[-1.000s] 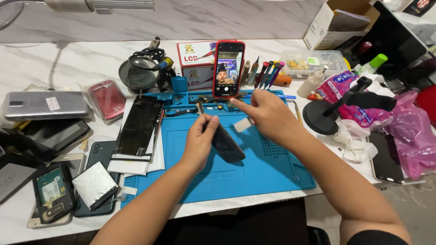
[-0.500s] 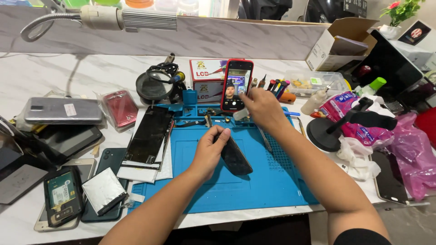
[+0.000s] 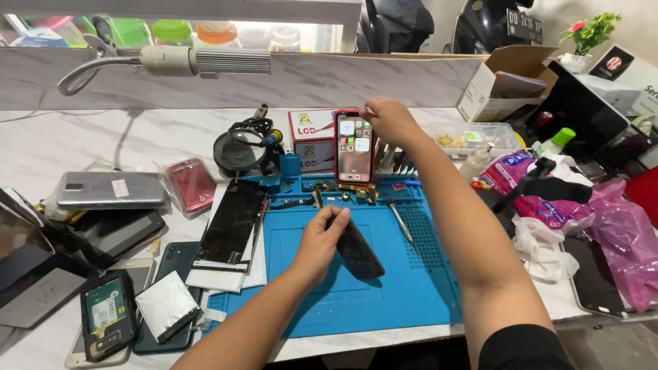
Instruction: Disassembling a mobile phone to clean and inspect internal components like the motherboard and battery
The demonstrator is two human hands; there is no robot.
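Note:
My left hand (image 3: 321, 241) rests on a dark phone (image 3: 359, 252) that lies slanted on the blue work mat (image 3: 404, 288), fingers pressing its upper end. My right hand (image 3: 389, 122) reaches forward and touches the top right corner of a red-cased phone (image 3: 354, 146). That phone stands upright at the mat's far edge with its screen lit and showing icons. A screwdriver (image 3: 399, 222) lies on the mat just right of the dark phone.
Left of the mat lie a black screen panel (image 3: 232, 223), several phones and a loose battery (image 3: 166, 314). A gooseneck lamp (image 3: 171, 62) hangs over the back left. At right are pink bags (image 3: 620, 233), a cardboard box (image 3: 504, 85) and a clear parts box (image 3: 469, 137).
My right hand has left the mat and risen to the top of the standing red phone, whose screen changed from a picture to icons. The view tilted upward. My left hand stayed on the dark phone.

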